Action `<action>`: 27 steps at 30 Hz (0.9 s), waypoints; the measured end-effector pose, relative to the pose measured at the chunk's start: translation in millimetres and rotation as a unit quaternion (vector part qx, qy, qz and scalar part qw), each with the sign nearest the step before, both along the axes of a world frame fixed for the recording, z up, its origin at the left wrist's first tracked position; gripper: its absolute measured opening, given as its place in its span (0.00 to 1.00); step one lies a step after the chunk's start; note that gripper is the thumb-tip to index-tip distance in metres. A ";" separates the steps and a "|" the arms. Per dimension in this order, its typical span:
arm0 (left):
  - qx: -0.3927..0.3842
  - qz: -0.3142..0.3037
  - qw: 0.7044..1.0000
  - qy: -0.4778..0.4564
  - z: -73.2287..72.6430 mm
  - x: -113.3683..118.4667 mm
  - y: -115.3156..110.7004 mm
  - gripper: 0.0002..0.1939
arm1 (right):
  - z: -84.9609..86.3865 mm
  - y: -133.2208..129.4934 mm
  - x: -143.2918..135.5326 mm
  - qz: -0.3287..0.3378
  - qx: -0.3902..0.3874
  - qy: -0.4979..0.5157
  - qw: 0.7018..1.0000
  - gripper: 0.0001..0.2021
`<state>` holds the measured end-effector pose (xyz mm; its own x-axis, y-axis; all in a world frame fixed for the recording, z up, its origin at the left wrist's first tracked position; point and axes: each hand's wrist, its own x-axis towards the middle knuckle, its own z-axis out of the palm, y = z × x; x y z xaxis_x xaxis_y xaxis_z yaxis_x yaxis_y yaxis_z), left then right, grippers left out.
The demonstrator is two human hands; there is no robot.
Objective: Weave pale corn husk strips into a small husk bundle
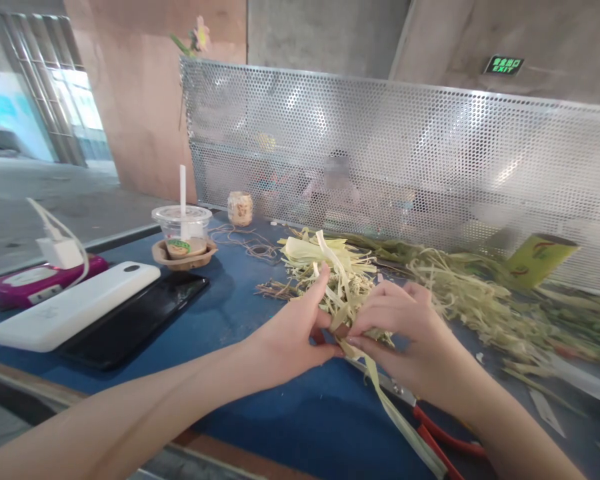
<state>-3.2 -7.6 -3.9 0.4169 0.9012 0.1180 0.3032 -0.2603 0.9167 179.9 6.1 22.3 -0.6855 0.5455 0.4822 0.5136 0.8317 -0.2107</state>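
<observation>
My left hand [293,327] is closed around the lower end of a bundle of pale, husk-like plant strips [330,263], its thumb lying up along the side. Against the same end, the fingers of my right hand [403,327] pinch a strip close to my left fingertips. One long pale green strip [395,407] trails from there toward the table's front edge. Scissors with red handles [445,433] lie under and beside my right hand, partly covered by it and the strip. The exact spot where the fingers meet is partly hidden.
Loose plant strips [460,280] spread over the right of the blue table [290,427], near a yellow-green can [540,260]. A phone [140,320], white power bank [75,303], purple power strip [45,280] and lidded cup [183,220] stand left. A perforated metal screen [405,147] rises behind.
</observation>
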 end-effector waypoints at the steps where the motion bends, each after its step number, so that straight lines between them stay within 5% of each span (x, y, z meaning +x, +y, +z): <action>1: 0.002 0.000 1.000 -0.006 -0.5 -0.2 0.5 0.55 | -0.3 0.0 0.0 0.000 0.000 0.000 1.000 0.08; 11: 0.016 0.014 0.999 -0.029 1.9 -0.5 0.2 0.55 | -0.2 -2.4 -4.4 -0.039 -0.020 0.028 0.999 0.06; 19: 0.023 0.010 0.999 -0.042 7.3 0.2 -4.0 0.54 | 0.1 2.0 0.5 0.001 -0.156 0.104 0.982 0.05; 27: 0.068 -0.003 0.998 -0.013 1.5 0.1 -6.6 0.51 | 1.5 -0.7 -4.0 -0.053 -0.037 0.052 0.997 0.05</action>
